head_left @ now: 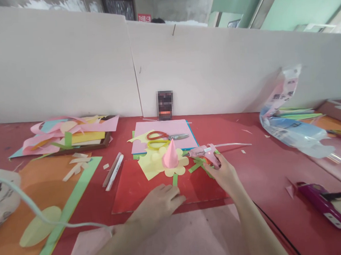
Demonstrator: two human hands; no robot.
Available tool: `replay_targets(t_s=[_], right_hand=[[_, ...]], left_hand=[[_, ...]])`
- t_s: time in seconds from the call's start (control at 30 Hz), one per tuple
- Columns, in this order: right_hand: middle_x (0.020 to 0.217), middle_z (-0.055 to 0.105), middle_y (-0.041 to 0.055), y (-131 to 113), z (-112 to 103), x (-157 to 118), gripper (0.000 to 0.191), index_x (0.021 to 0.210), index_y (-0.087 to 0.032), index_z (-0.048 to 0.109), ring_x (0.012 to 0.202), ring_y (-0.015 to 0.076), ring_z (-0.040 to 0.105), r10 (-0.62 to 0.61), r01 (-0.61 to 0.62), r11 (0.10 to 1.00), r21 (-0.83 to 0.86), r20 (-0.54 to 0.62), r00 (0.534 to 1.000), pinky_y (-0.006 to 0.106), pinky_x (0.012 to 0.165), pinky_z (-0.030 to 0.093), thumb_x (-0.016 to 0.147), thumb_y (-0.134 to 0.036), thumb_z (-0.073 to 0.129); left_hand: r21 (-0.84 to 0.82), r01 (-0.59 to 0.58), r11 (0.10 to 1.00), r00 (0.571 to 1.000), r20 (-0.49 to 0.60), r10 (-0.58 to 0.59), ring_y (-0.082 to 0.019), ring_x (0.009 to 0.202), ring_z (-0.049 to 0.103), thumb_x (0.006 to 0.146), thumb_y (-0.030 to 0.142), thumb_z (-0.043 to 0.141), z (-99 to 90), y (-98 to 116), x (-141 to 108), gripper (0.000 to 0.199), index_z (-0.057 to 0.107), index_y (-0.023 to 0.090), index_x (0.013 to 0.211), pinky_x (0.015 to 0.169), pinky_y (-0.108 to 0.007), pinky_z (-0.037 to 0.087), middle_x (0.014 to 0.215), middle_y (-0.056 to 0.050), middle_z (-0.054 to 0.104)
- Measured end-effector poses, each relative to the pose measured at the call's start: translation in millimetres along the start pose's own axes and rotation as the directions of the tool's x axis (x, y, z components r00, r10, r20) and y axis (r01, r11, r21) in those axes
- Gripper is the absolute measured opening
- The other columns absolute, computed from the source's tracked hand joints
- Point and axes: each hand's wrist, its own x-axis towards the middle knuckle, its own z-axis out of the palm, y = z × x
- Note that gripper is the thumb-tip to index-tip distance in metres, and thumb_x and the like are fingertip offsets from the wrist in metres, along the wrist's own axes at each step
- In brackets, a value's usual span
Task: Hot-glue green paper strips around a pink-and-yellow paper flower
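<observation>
**Paper flower (184, 162) at mid-frame, with a glue gun (202, 151) in the right hand (224, 174)**

The paper flower lies at the centre of the frame, its pale yellow petals spread around a pink cone (171, 156) that points upward. A green strip (175, 180) extends from beneath the petals toward the bottom of the frame. The right hand grasps the handle of the pink glue gun just right of centre; the nozzle points left and lies just beside the petals, while a translucent stick (234, 144) projects from the rear. The left hand (160, 201), lower centre, lies palm down with its fingers bent near the green strip; whether it grips the strip cannot be told from this angle.

Beneath the flower are a cut yellow sheet (148, 168) and a red board (126, 192). Directly above, at upper centre, scissors (180, 136) with red and yellow loops lie on a pink sheet (167, 125). Left of centre, two pens (115, 172) lie side by side on the red surface (224, 126). Farther left, a tray (88, 149) carries heaped coloured paper, with an orange sheet (30, 184) below it. At right stands a crumpled plastic bag (295, 130); at lower right, a purple casing (323, 207) with a black cord. A white partition (207, 64) spans the upper frame.
</observation>
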Motion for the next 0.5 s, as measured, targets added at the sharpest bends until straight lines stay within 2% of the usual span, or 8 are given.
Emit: replay_targets(t_s=[0.07, 0.17, 0.27, 0.3, 0.37, 0.43, 0.47, 0.5], right_hand=[[0.086, 0.061, 0.0038, -2, -1, -2, 0.042, 0.100, -0.022, 0.052, 0.068, 0.0176, 0.057, -0.021, 0.021, 1.000, -0.011, -0.004, 1.000, 0.026, 0.057, 0.040, 0.065, -0.045, 0.053], [0.085, 0.061, 0.0028, -6, -1, -7, 0.036, 0.097, -0.023, 0.051, 0.069, 0.0174, 0.056, -0.064, 0.064, 0.996, -0.054, 0.009, 0.998, 0.026, 0.057, 0.039, 0.066, -0.042, 0.053], [0.081, 0.061, 0.0026, -11, 2, -14, 0.032, 0.094, -0.023, 0.051, 0.070, 0.0190, 0.056, -0.114, 0.119, 0.982, -0.146, 0.036, 0.993, 0.027, 0.057, 0.038, 0.067, -0.041, 0.052], [0.081, 0.061, 0.0031, -12, 4, -16, 0.032, 0.094, -0.023, 0.051, 0.071, 0.0196, 0.056, -0.129, 0.134, 0.975, -0.175, 0.041, 0.991, 0.028, 0.058, 0.038, 0.068, -0.041, 0.051], [0.088, 0.062, 0.0044, -15, 7, -21, 0.035, 0.098, -0.023, 0.051, 0.075, 0.0206, 0.057, -0.140, 0.146, 0.965, -0.216, 0.046, 0.989, 0.028, 0.058, 0.038, 0.068, -0.042, 0.051], [0.094, 0.062, 0.0048, -18, 9, -24, 0.038, 0.101, -0.024, 0.050, 0.079, 0.0212, 0.057, -0.120, 0.131, 0.960, -0.246, 0.058, 0.991, 0.028, 0.058, 0.037, 0.068, -0.043, 0.051], [0.096, 0.062, 0.0047, -20, 10, -26, 0.039, 0.102, -0.024, 0.050, 0.080, 0.0214, 0.057, -0.109, 0.123, 0.958, -0.259, 0.068, 0.992, 0.028, 0.058, 0.037, 0.068, -0.043, 0.051], [0.097, 0.062, 0.0045, -21, 10, -27, 0.038, 0.102, -0.024, 0.050, 0.081, 0.0216, 0.058, -0.102, 0.120, 0.955, -0.270, 0.080, 0.992, 0.028, 0.058, 0.036, 0.069, -0.043, 0.050]], left_hand=[[-0.029, 0.014, 0.999, 1.000, 0.000, -0.014, -0.015, 0.075, 0.053, 0.088, 0.014, 0.038, 0.8, 0, 0, 0.022, 0.056, 0.022, 0.100, 0.068, -0.027, 0.043, 0.082, -0.002, 0.054], [-0.120, 0.029, 0.992, 0.999, -0.013, -0.031, -0.016, 0.078, 0.054, 0.086, 0.032, 0.047, -1.1, -1, -1, 0.019, 0.057, 0.022, 0.099, 0.070, -0.029, 0.044, 0.086, -0.002, 0.057], [-0.187, 0.128, 0.974, 0.980, -0.129, -0.153, -0.017, 0.085, 0.055, 0.083, 0.039, 0.050, -1.3, -8, -1, 0.024, 0.056, 0.021, 0.098, 0.075, -0.031, 0.046, 0.093, -0.003, 0.059], [-0.186, 0.192, 0.964, 0.954, -0.194, -0.228, -0.017, 0.087, 0.055, 0.085, 0.035, 0.047, 0.0, -12, -1, 0.021, 0.056, 0.020, 0.098, 0.077, -0.032, 0.046, 0.095, -0.004, 0.059], [-0.163, 0.347, 0.923, 0.864, -0.327, -0.383, -0.018, 0.092, 0.055, 0.087, 0.024, 0.041, 4.8, -22, -2, 0.018, 0.056, 0.020, 0.098, 0.081, -0.035, 0.046, 0.099, -0.005, 0.059], [-0.147, 0.467, 0.872, 0.781, -0.393, -0.485, -0.020, 0.098, 0.054, 0.085, 0.017, 0.041, 11.2, -33, -4, 0.020, 0.055, 0.020, 0.099, 0.083, -0.038, 0.046, 0.105, -0.006, 0.058], [-0.143, 0.501, 0.854, 0.757, -0.405, -0.512, -0.020, 0.100, 0.054, 0.084, 0.015, 0.041, 14.4, -38, -5, 0.022, 0.055, 0.019, 0.100, 0.085, -0.039, 0.046, 0.108, -0.007, 0.058], [-0.132, 0.517, 0.846, 0.752, -0.402, -0.522, -0.021, 0.103, 0.054, 0.083, 0.013, 0.041, 17.2, -41, -5, 0.024, 0.054, 0.019, 0.103, 0.087, -0.039, 0.045, 0.111, -0.008, 0.057]])
